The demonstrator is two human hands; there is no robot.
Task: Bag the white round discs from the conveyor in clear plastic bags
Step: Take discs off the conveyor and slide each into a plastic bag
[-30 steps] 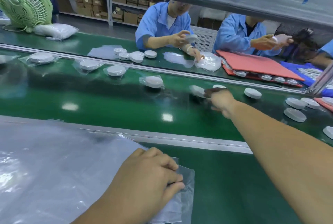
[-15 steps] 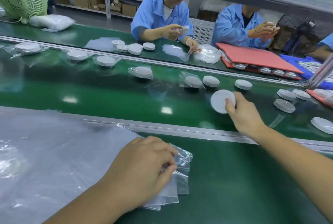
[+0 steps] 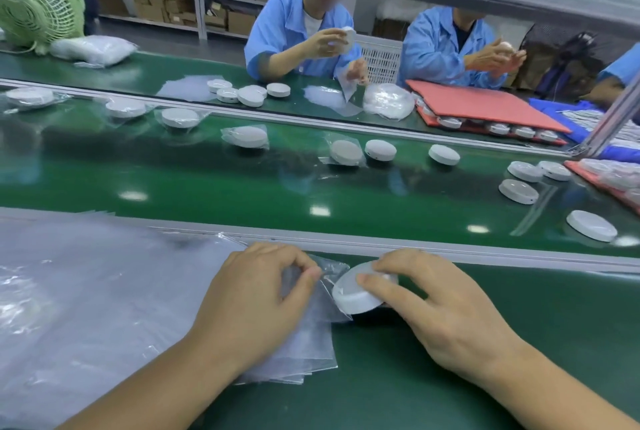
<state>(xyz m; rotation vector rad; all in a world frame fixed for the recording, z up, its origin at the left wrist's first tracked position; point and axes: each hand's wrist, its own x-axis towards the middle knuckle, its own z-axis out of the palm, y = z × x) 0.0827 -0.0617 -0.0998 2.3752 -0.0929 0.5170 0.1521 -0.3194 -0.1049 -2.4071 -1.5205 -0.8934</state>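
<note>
Right hand (image 3: pixel 446 318) has brought 1 disc (image 3: pixel 353 294) off the conveyor (image 3: pixel 242 187) and now grips it low over the surface (image 3: pixel 450 377), touching the mouth of the top bag (image 3: pixel 311 343), which the left hand (image 3: pixel 252 298) pinches open; insertion looks next, disc not yet bagged.

Green conveyor (image 3: pixel 207 183), white discs (image 3: pixel 591 230), bench (image 3: pixel 571 325), seemingly stacked bags (image 3: pixel 86 291)

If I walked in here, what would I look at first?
Probably the two hands up close: the left hand pinches a clear plastic bag while the right hand holds a white round disc right beside it. Behind them, the shiny green conveyor belt carries more white discs, some already bagged, and two workers in blue coats sit across it.
</note>
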